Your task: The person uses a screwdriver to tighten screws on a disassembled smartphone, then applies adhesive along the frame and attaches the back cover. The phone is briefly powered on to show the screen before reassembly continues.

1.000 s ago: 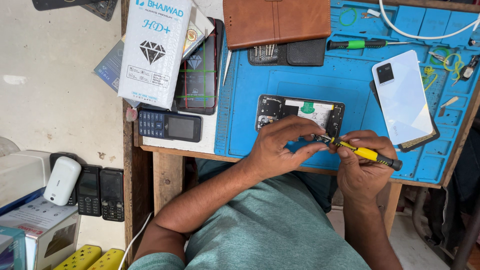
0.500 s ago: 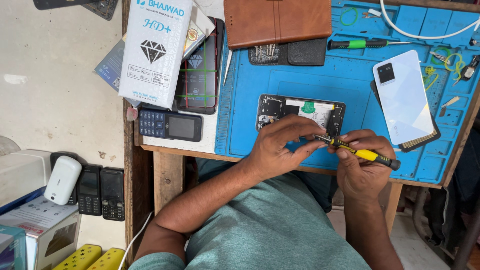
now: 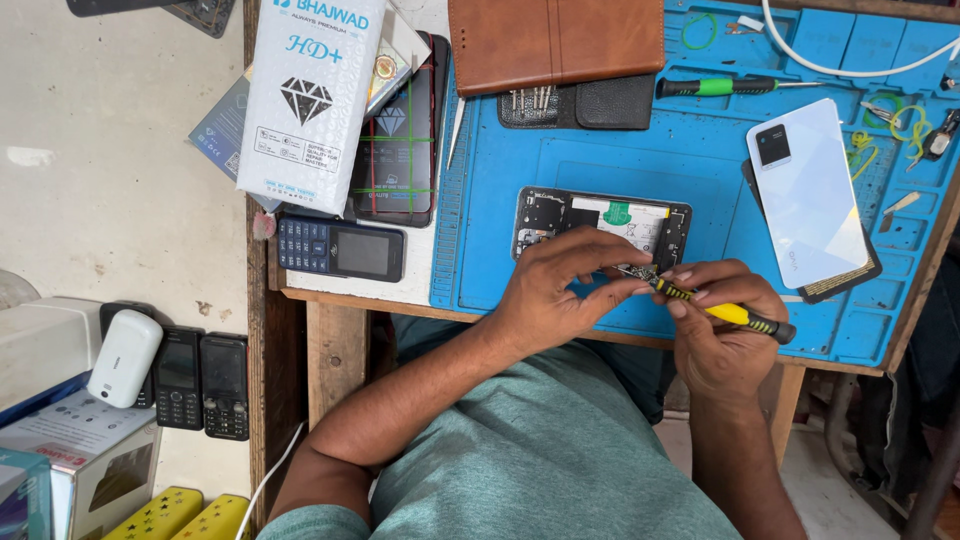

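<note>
**Technician A:** Nothing of note had shifted since the earlier frames: both hands remained together at the near edge of the blue work mat point(image 3: 600, 150), with the screwdriver tip only slightly nearer the left fingertips. What lay on the mat, largest first?

**Technician B:** A brown leather case point(image 3: 555, 40) sat at the far edge, partly over a black bit holder point(image 3: 580, 103). A white back cover point(image 3: 812, 190) lay to the right, resting on a dark panel. The opened phone point(image 3: 603, 222), internals facing up, lay at the centre of the mat, just beyond the hands. A green-handled screwdriver point(image 3: 735, 86) lay at the far side.

**Technician A:** And off the mat?

**Technician B:** A white parts box point(image 3: 310, 95) overlapped a dark display panel point(image 3: 400, 130); a blue keypad phone point(image 3: 340, 248) lay just below them.

**Technician A:** State of the hands?

**Technician B:** The right hand point(image 3: 725, 330) was closed around the yellow-and-black screwdriver point(image 3: 715, 308), tip pointing left. The left hand point(image 3: 555, 290) pinched a small part at that tip, over the phone's near edge. What the part was could not be determined.
</note>
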